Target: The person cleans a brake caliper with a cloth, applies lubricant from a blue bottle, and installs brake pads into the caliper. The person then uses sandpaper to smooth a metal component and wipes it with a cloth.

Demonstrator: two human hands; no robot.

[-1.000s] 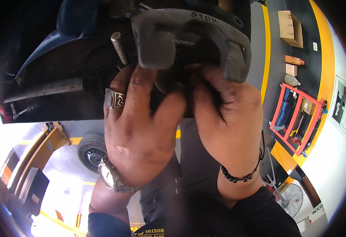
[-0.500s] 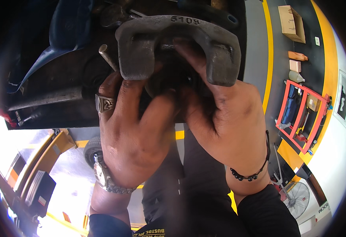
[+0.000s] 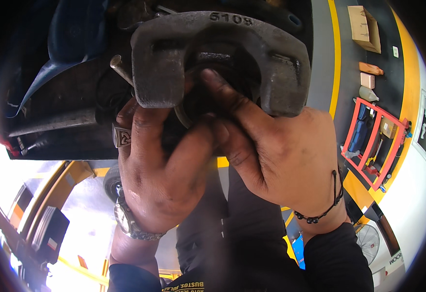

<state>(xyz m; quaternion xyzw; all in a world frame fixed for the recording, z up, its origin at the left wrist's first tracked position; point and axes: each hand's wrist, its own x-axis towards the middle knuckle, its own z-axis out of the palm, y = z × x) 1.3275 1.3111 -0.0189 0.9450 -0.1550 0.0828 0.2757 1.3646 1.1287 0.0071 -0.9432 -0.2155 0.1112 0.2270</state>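
Dark grey casting [image 3: 222,29] with two thick lobes is up front in the middle of the person's view, at the near edge of the dark assembly behind it, lobes toward the person, metal pin [image 3: 120,70] sticking out just left of it. Can't tell from here if it's loose or fixed. Left hand [image 3: 157,170] is half curled, fingertips lost behind the left lobe, thumb side angled in to the middle; might be gripping the lobe, might just be tucked behind, can't tell. Right hand [image 3: 291,155] is part open, index finger lying up into the gap between the lobes, thumb bent in close to the left hand's digits; too dark to say whether anything is pinched there. My read: heavy for its size, fully rigid, no give, hard to damage by hand. Surface looks rough and matte, so decent friction, though the fingers look grimy and any grease would make it slick. Best hold: one palm under each lobe, or fingers hooked over the bridge. Watch the recess: the curved rim [image 3: 181,117] inside could be a finer surface, keep the load off it.
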